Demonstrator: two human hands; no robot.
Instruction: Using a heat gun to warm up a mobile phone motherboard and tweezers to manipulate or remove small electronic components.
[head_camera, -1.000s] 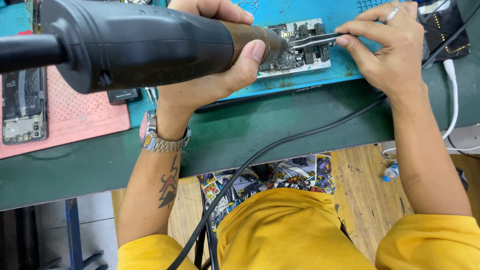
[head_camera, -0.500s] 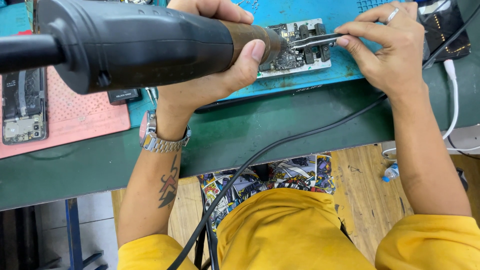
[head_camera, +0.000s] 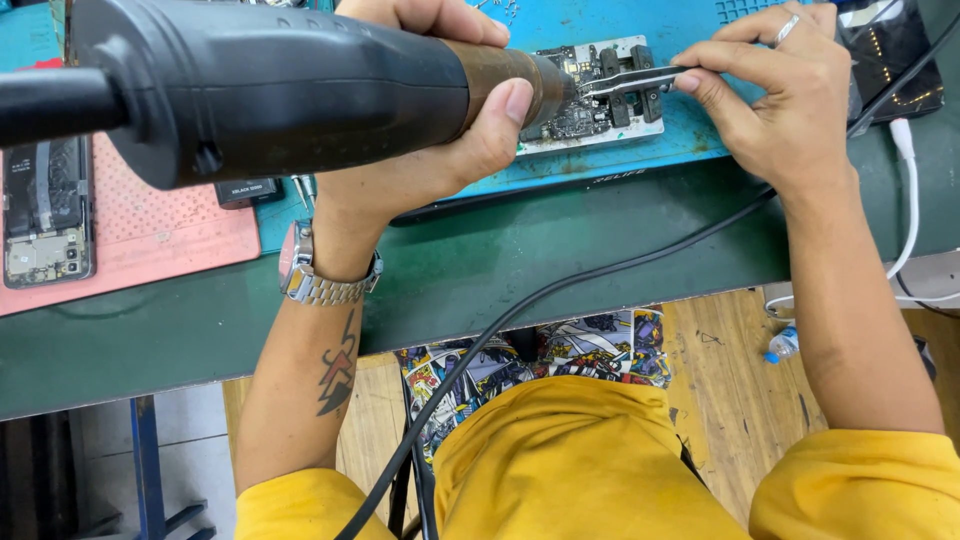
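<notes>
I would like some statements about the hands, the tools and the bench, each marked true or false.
1. The left hand grips the black hot-air tool. True.
2. The right hand holds a screwdriver. False: it holds tweezers over the circuit board.
3. The board lies on a blue mat. True.
4. The opened phone lies on the blue mat. False: it lies on the pink mat.
5. The watch is on the right wrist. False: the left.

Circuit board (head_camera: 590, 95) on mat (head_camera: 690, 150)
</notes>
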